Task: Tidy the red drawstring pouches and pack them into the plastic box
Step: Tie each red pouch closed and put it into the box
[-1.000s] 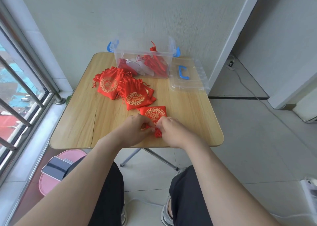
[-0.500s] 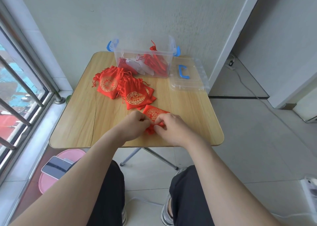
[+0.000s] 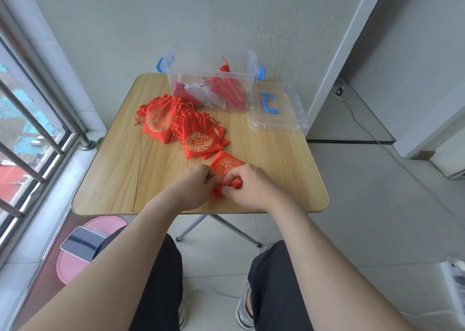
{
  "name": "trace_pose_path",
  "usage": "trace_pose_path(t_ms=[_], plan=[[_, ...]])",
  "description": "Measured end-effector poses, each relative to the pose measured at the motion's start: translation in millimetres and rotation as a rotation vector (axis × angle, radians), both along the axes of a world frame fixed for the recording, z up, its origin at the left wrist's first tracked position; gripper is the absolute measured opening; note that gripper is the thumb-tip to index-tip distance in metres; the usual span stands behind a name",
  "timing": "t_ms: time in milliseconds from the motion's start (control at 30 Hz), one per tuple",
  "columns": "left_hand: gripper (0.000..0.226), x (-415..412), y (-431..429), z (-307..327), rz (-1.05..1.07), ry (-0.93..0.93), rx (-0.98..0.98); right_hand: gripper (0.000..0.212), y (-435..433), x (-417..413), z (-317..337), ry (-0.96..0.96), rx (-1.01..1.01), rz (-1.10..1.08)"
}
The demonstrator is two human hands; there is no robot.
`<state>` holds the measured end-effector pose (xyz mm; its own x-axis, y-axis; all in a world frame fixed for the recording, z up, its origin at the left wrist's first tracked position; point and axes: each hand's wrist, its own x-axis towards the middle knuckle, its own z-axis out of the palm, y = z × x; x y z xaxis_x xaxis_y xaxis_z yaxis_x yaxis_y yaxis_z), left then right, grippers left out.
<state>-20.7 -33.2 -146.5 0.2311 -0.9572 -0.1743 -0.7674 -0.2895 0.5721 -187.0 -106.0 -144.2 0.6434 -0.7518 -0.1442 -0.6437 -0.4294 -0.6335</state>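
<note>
- Red drawstring pouch (image 3: 227,166) lies flat on the table (image 3: 120,169) near its front edge, just in front of the loose pile of pouches (image 3: 176,129). Both hands cover most of its gathered mouth, so the cord is hard to make out.
- Through the clear wall of the plastic box (image 3: 201,73), at the table's far edge, the contents show only as blurred red and white shapes. Its lid (image 3: 276,119) lies beside it on the right.
- The pouch's long axis runs roughly away from the person, a little askew. The closed bottom is at the far end, the bunched mouth at the near end, and the gold print faces up.
- The left hand (image 3: 195,188), knuckles up and fingers curled, pinches the bunched mouth from the left.
- The right hand (image 3: 249,187) pinches the mouth from the right between thumb and curled fingers; the two hands almost meet.
</note>
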Motion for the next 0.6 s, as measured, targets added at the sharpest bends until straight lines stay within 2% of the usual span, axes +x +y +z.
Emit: trace_pose_path(t_ms=[133, 267, 400, 600], plan=[[0.035, 0.4, -0.8, 1.3, 0.029, 0.065, -0.016, 0.009, -1.9, 2.3, -1.1, -0.046, 0.083, -0.075], [0.028, 5.2, 2.0, 3.3, -0.034, 0.132, -0.007, 0.012, -3.1, 3.8, -1.2, -0.067, 0.131, -0.136], [0.023, 6.9, 4.6, -0.8, -0.137, 0.07, 0.074, 0.015, 0.4, 3.2, -0.6, -0.001, 0.1, -0.075], [0.024, 2.7, 5.3, 0.2, -0.117, 0.078, 0.053, 0.009, -0.1, 3.6, -2.0, 0.038, 0.032, -0.063]])
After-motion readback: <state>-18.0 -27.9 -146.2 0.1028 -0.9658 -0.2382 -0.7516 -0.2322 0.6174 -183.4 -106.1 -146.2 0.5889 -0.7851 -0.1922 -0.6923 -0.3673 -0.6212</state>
